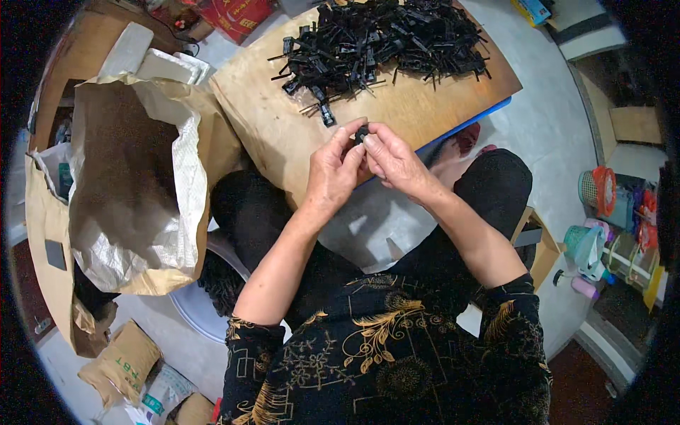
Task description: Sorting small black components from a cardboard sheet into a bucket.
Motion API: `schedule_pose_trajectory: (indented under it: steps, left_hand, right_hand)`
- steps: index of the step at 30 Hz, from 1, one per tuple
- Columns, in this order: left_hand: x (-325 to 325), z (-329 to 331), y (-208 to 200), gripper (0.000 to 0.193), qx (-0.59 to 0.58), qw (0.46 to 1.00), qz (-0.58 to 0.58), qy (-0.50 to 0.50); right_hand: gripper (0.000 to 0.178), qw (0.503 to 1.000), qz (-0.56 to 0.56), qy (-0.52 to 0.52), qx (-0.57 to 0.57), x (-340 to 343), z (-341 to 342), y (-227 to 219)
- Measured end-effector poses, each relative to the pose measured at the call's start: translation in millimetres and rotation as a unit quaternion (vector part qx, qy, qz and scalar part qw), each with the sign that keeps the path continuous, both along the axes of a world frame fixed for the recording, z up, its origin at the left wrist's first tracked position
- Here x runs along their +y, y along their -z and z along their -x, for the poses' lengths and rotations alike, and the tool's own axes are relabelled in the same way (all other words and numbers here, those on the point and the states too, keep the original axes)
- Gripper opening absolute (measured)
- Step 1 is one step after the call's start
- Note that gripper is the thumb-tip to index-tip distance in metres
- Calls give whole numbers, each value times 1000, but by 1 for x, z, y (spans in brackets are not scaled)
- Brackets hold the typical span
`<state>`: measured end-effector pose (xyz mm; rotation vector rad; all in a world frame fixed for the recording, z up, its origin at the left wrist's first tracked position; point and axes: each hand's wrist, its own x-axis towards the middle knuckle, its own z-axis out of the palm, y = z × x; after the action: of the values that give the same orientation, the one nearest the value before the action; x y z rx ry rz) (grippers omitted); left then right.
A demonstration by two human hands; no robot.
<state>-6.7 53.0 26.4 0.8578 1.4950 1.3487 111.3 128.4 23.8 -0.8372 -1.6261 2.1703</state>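
small black plastic part (362,132) | pinched between fingertips | above board edge

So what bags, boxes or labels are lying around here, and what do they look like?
Big open sack: left of the lap, tan paper outside, white woven lining.
Small tan bag: on the floor, lower left, stuffed full.
White bag: beside it, with a green printed patch.
Red box: top edge, behind the board, yellow print.
Blue box: top right, only a corner visible.
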Motion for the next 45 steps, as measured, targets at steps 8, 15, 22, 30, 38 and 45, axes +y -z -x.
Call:
schedule_pose_trajectory:
  steps: [8, 15, 22, 30, 38, 45]
  left_hand:
    - [4, 1, 2, 33, -16, 999, 20, -45]
    - [6, 0, 21, 31, 253, 962, -59, -84]
    - [7, -2, 22, 30, 304, 951, -11, -55]
    - [3, 6, -5, 33, -98, 994, -23, -36]
    - [-9, 9, -7, 34, -376, 926, -12, -8]
    - [-16, -2, -6, 38, -347, 934, -4, 84]
  right_hand:
    - [32, 1000, -2, 11, -21, 0, 10, 8]
    - [28, 992, -120, 29, 2, 2, 14, 29]
    - [24, 991, 116, 10, -60, 6, 13, 10]
    - [32, 990, -132, 41, -35, 3, -15, 32]
    - [20, 993, 7, 38, 107, 2, -25, -3]
    - [23, 989, 108, -9, 103, 5, -34, 0]
